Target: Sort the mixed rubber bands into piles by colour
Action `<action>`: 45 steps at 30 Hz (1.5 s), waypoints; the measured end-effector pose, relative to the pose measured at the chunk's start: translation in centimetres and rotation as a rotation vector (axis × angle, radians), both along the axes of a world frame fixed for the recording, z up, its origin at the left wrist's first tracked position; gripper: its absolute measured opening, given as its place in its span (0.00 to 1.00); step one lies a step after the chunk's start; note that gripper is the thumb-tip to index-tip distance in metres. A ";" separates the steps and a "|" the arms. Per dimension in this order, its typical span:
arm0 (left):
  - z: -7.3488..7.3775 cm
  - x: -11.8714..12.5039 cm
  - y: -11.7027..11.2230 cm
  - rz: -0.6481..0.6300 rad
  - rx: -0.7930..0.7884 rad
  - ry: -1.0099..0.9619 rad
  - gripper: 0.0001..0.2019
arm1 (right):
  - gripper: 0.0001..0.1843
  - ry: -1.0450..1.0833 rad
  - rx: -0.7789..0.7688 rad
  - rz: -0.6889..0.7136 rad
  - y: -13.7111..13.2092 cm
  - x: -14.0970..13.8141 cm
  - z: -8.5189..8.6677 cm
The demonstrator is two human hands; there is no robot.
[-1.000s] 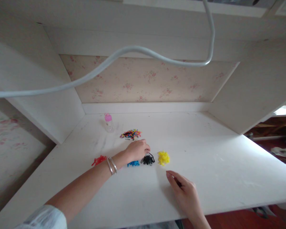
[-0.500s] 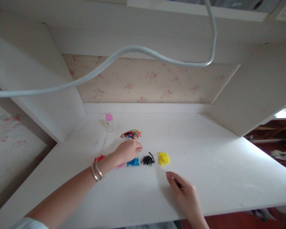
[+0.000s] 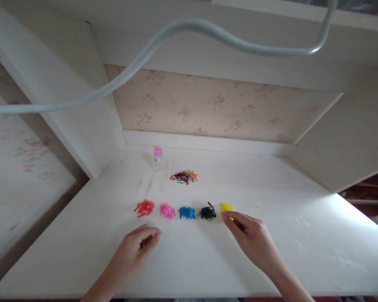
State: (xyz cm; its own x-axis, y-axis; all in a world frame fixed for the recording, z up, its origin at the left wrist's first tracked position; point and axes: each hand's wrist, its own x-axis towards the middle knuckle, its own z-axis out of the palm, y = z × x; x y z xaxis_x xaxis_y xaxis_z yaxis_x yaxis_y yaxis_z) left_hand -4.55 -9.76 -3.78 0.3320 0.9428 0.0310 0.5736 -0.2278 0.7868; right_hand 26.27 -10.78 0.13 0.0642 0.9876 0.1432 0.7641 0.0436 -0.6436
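Small rubber bands lie sorted by colour in a row: a red pile (image 3: 144,208), a pink pile (image 3: 167,210), a blue pile (image 3: 187,212), a black pile (image 3: 207,212) and a yellow pile (image 3: 227,207). Behind the row is a mixed-colour heap of bands (image 3: 185,176). My right hand (image 3: 250,233) is pinched at the near edge of the yellow pile, partly covering it. In front of the red and pink piles hovers my left hand (image 3: 140,243), thumb and fingertips together. Whatever either pinch holds is too small to see.
A clear bottle with a pink cap (image 3: 158,158) stands behind the piles, left of the mixed heap. A thick white cable (image 3: 189,26) crosses the upper view. White side panels and a floral back wall (image 3: 220,102) enclose the white desk (image 3: 189,268).
My left hand has drawn back from beside the mixed heap to in front of the red and pink piles. My right hand has moved forward to the yellow pile. The view has shifted.
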 end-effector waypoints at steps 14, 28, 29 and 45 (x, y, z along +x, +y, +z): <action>-1.4 -1.0 -0.9 0.043 -0.047 -0.085 0.13 | 0.18 -0.684 -0.228 0.179 15.0 -7.9 -0.9; -1.5 -1.0 -0.8 0.004 -0.030 -0.054 0.13 | 0.20 -0.636 -0.195 0.211 15.3 -7.3 -2.0; -1.5 -1.0 -0.7 -0.002 -0.026 -0.053 0.13 | 0.19 -0.615 -0.191 0.213 15.0 -6.9 -1.8; -1.5 -0.5 -0.7 -0.020 0.082 -0.004 0.11 | 0.20 -0.407 -0.214 0.237 6.8 0.7 -1.6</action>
